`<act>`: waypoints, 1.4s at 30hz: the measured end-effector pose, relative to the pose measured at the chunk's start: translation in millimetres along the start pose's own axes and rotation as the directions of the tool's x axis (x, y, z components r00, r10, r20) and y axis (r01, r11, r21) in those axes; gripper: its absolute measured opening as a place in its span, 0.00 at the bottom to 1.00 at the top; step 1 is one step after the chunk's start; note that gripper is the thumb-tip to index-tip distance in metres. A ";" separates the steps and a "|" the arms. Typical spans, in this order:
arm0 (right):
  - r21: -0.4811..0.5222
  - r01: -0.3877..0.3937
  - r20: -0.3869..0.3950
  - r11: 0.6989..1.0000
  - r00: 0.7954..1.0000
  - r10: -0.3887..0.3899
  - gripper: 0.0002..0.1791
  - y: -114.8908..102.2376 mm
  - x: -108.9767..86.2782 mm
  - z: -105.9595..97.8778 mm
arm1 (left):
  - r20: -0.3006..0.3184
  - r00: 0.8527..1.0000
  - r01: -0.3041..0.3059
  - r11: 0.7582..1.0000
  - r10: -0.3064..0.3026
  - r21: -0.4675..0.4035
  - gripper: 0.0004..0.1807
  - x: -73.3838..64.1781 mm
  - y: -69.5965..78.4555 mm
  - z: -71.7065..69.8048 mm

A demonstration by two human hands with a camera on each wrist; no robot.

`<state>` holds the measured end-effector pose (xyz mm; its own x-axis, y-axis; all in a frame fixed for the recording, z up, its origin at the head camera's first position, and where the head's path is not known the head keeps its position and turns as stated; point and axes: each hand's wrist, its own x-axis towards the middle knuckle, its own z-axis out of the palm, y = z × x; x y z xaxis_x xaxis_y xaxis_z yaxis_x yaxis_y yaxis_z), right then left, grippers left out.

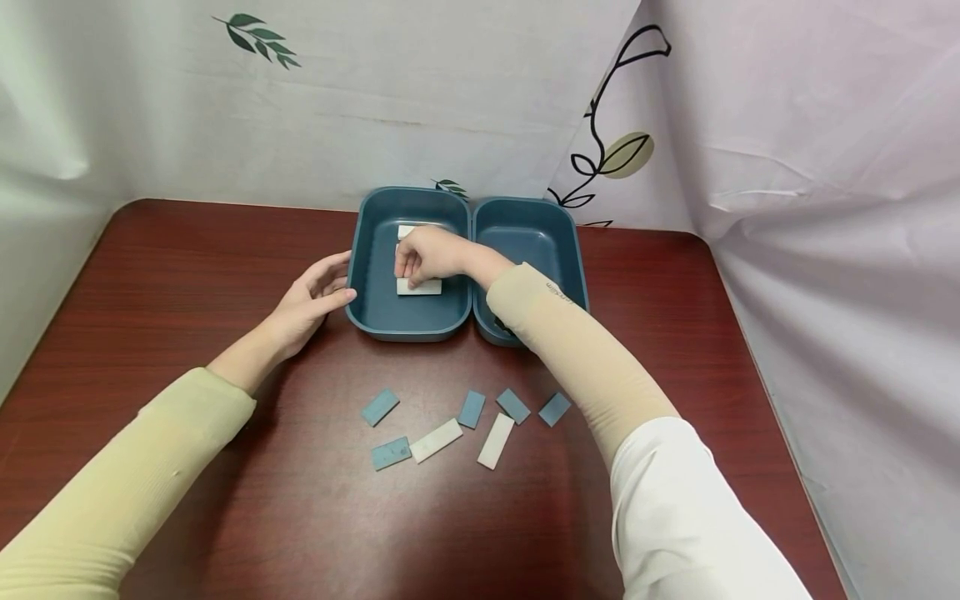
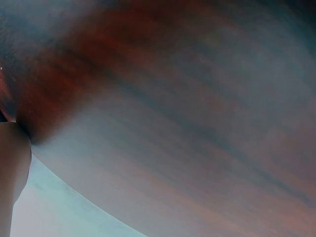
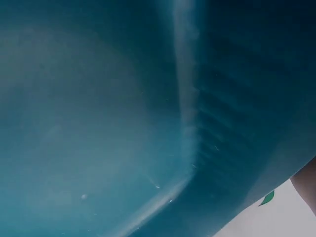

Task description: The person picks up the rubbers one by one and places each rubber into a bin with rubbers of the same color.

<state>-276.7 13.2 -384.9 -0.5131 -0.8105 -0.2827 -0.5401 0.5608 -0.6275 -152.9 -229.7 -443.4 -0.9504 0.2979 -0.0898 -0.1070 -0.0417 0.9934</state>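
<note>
Inside the left tub of a dark blue two-part container (image 1: 411, 336), my right hand (image 1: 431, 252) has its fingers curled down and pinches a white tile (image 1: 427, 287) at the tub floor. Behind these fingers lies another white tile (image 1: 405, 230), partly covered by the hand. My left hand (image 1: 306, 304) rests against the outer left wall of the same tub, thumb near the rim and fingers fairly straight. The right wrist view shows only a blue tub wall (image 3: 237, 108) and floor, with no fingertips. In the left wrist view the tabletop (image 2: 163, 148) is blurred.
Nearer on the dark red table (image 1: 300, 500) lie several blue tiles (image 1: 380, 407) and two white tiles (image 1: 437, 440), (image 1: 496, 441). The right tub (image 1: 525, 223) stands under my right forearm, with something dark partly hidden near its front. White patterned cloth (image 1: 450, 100) hangs behind the table.
</note>
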 end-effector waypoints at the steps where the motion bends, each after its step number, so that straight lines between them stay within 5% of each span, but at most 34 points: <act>1: -0.001 0.001 0.000 1.000 1.000 -0.001 0.08 -0.1 0.0 0.0 | 0.000 1.000 -0.001 1.000 0.001 -0.002 0.35 0.0 -0.1 0.1; 42: -0.010 0.024 -0.019 1.000 1.000 -0.025 0.08 1.3 3.1 2.3 | -0.007 1.000 0.004 1.000 -0.004 0.006 0.34 1.2 -0.9 -0.4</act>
<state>-277.4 11.0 -388.2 -0.5124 -0.8206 -0.2531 -0.5589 0.5424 -0.6272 -154.1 -229.7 -444.4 -0.9520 0.2912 -0.0943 -0.1089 -0.0345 0.9935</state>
